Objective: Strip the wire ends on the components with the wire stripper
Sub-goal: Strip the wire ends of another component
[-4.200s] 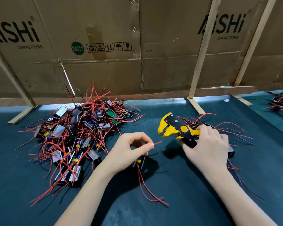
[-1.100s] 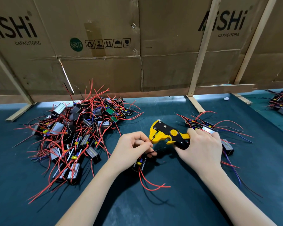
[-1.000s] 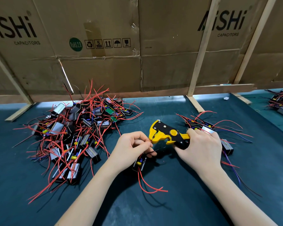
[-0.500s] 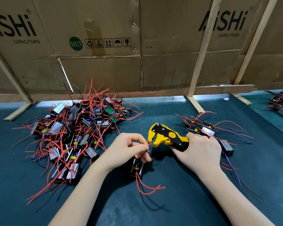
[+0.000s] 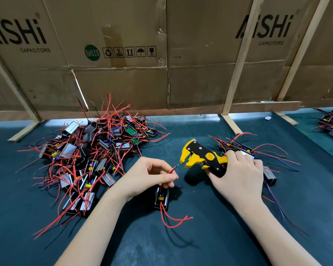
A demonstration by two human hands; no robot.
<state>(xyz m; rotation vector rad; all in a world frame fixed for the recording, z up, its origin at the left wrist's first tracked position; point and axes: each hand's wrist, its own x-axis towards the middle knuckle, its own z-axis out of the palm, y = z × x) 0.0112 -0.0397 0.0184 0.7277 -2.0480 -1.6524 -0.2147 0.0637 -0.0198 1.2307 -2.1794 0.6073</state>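
while the left hand [image 5: 148, 174] pinches a red wire [image 5: 173, 169] just left of the stripper [image 5: 202, 158], its tip faces the gaping jaws; the right hand [image 5: 238, 175] grips the handles, pile [image 5: 90, 154] further left.

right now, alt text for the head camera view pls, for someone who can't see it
A person's left hand pinches a red wire from a small black component, its bare tip just short of the open jaws of a yellow and black wire stripper gripped in the right hand. A large pile of red-wired components lies to the left on a dark green table.
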